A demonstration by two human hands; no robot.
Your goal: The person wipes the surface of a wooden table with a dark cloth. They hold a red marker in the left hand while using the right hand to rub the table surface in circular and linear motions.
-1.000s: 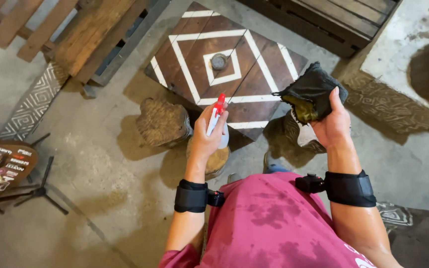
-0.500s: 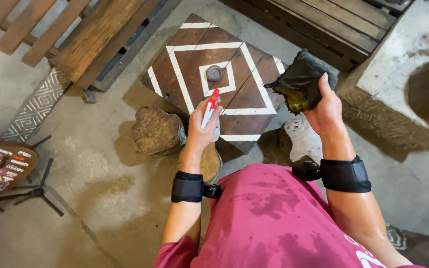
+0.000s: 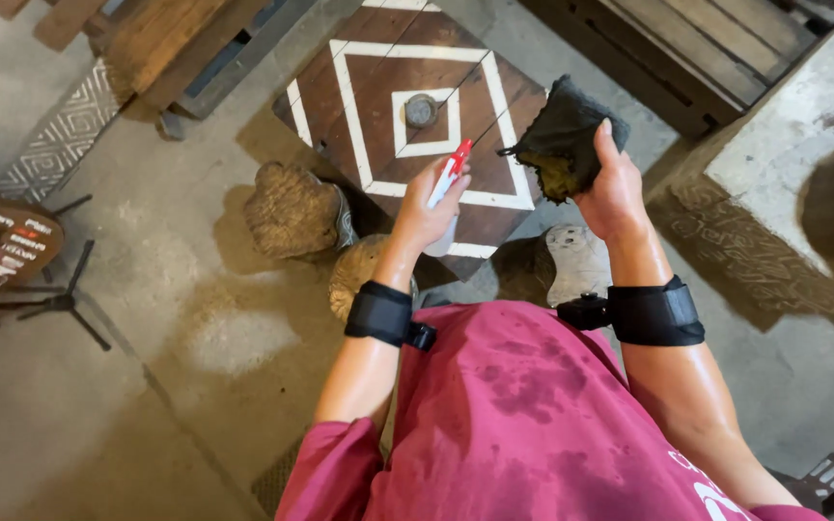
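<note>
Beyond the left hand, whose fingers are wrapped tight around a spray bottle with a red nozzle, lies the dark wooden table top painted with nested white squares; the nozzle points out past the fingertips toward its middle. A small round metal piece sits in the innermost square, just ahead of the nozzle. To spray well, I would judge the bottle should stay tilted over the wood and not the concrete floor, with the mist kept to the part the cloth can reach.

Right of that, the right hand has its fingers clenched on a bunched dark cloth, thumb lying up its near side, held above the table's right corner. A flat, open pad of cloth would likely wipe better than this wad.

Hard to make out: the bottle's body is mostly covered by the left palm, so its fill level cannot be told. What the yellowish patch on the cloth is stays unclear. The table's far corner is cut off at the top edge, and its legs are hidden beneath it.
</note>
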